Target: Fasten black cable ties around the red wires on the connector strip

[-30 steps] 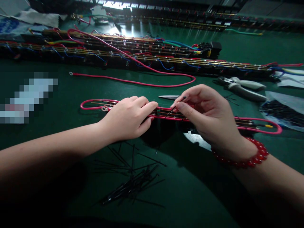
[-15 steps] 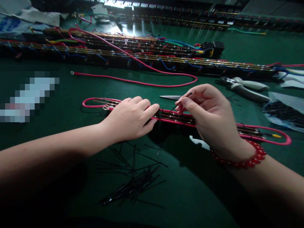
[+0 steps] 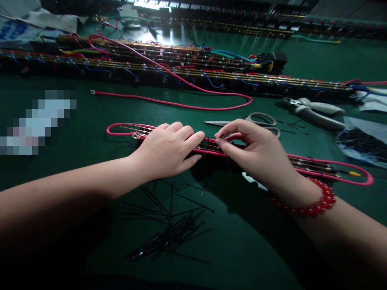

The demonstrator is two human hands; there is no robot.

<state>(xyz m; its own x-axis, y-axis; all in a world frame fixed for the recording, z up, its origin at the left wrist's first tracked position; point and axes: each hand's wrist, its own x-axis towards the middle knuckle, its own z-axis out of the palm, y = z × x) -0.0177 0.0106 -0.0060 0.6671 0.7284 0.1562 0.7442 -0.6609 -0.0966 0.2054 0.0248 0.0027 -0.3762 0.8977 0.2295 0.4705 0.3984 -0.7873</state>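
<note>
Wired strip (image 3: 314,164) w/ red cable (image 3: 369,176) looped along it lies across ctr. of frame on green bench (image 3: 256,245). L hand (image 3: 171,150), left of ctr., is clasped over strip, thumb by near edge. R hand (image 3: 256,149), right of ctr., pinches thin black tie (image 3: 223,135) btwn thumb & index at strip's far edge; most of tie hidden. Scissors (image 3: 216,123) just beyond R hand; pliers (image 3: 317,110) upper right; loose ties (image 3: 169,237) piled lower ctr.

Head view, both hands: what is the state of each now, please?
Left hand: closed over the red-cabled strip, holding it.
Right hand: closed, pinching a thin black tie.
</note>
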